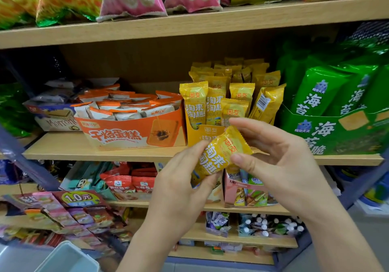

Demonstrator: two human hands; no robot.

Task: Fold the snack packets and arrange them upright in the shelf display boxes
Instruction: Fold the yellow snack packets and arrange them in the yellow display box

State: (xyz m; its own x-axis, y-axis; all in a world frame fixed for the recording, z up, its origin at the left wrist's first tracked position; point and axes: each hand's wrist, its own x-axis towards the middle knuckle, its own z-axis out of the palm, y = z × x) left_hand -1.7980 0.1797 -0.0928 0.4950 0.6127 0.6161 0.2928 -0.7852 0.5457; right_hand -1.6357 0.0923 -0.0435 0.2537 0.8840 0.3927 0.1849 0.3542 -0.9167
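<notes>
Both hands hold one yellow snack packet [219, 153] in front of the middle shelf. My left hand [181, 179] grips its lower end from the left, fingers curled round it. My right hand [273, 155] pinches its upper end between thumb and fingers. The packet is tilted, its top end bent over. Just behind it stands the yellow display box [207, 133], with several identical yellow packets [214, 103] upright inside.
An orange cake box [117, 133] with white-orange packets sits left of the yellow box, a green seaweed-snack box [336, 132] right of it. Shelves above and below are crowded with snacks. A pale plastic bin [67, 259] is at the bottom left.
</notes>
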